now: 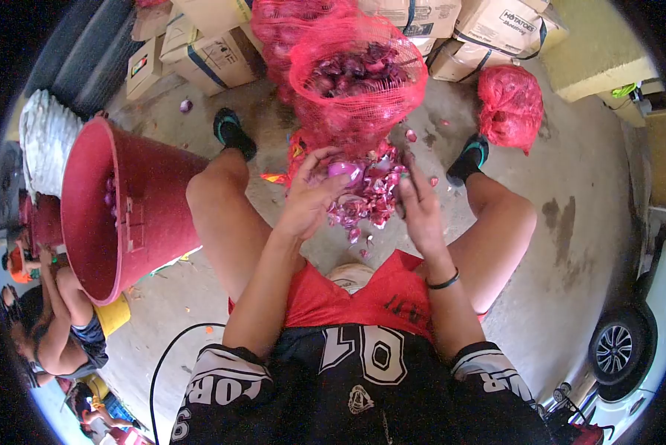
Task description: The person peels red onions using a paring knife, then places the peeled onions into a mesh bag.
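Note:
My left hand (311, 194) is closed around a purple-red onion (345, 175), its fingers and thumb curled over the bulb. My right hand (422, 204) is a little apart from it on the right, fingers bent together; a small greenish bit shows by the fingertips, but I cannot make out what it is. Under both hands lies a heap of loose red onion skins (377, 194) on the floor. Just beyond them stands an open red mesh sack (359, 104) with dark onion peels (366, 69) inside.
A large red tub (159, 200) with some onions inside lies tilted at my left. Cardboard boxes (218, 59) and a tied red mesh bag (509, 106) are farther off. Another person (62, 315) sits at the far left. A car wheel (616, 348) is at the right.

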A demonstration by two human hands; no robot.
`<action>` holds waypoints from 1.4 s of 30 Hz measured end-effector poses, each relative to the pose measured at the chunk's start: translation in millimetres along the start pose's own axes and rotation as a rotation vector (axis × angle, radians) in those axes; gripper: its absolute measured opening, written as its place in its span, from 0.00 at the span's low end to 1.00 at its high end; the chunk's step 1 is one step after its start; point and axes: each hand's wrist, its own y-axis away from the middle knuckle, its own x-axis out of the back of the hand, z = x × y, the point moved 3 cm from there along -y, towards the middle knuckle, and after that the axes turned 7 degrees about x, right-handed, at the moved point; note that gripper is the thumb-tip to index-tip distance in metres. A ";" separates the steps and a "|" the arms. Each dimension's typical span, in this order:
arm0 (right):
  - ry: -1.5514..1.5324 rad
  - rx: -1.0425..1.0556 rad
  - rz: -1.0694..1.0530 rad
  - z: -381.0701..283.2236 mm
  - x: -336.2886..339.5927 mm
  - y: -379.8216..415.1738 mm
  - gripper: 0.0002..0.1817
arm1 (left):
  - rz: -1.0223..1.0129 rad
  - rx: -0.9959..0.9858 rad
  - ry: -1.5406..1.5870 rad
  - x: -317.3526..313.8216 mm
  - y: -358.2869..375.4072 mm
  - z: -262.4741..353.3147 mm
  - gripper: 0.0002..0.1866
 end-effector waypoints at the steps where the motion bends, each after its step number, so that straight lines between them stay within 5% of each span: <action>1: -0.047 0.016 -0.034 -5.9 -9.6 8.1 0.27 | 0.046 -0.032 -0.052 1.8 -2.9 -0.7 0.27; 5: -0.192 -0.017 -0.101 -14.9 -33.8 20.2 0.30 | 0.146 -0.139 -0.381 1.0 -0.2 0.5 0.31; 23: -0.253 0.021 -0.086 15.9 -41.3 22.5 0.29 | 0.062 -0.126 -0.438 -12.2 6.5 5.4 0.28; 28: -0.383 -0.241 -0.070 48.0 -40.1 18.9 0.28 | 0.097 -0.076 -0.270 -2.5 -0.6 -1.3 0.29; 35: -0.304 -0.132 -0.142 5.4 -21.8 21.8 0.27 | 0.115 -0.038 -0.328 4.1 6.1 7.0 0.28; 37: -0.046 0.064 -0.171 -19.5 -18.6 24.5 0.26 | 0.126 -0.076 -0.320 7.6 5.0 2.2 0.28; 42: 0.048 0.286 -0.183 -43.5 -26.4 21.6 0.26 | 0.078 -0.051 -0.208 8.1 1.2 -8.4 0.26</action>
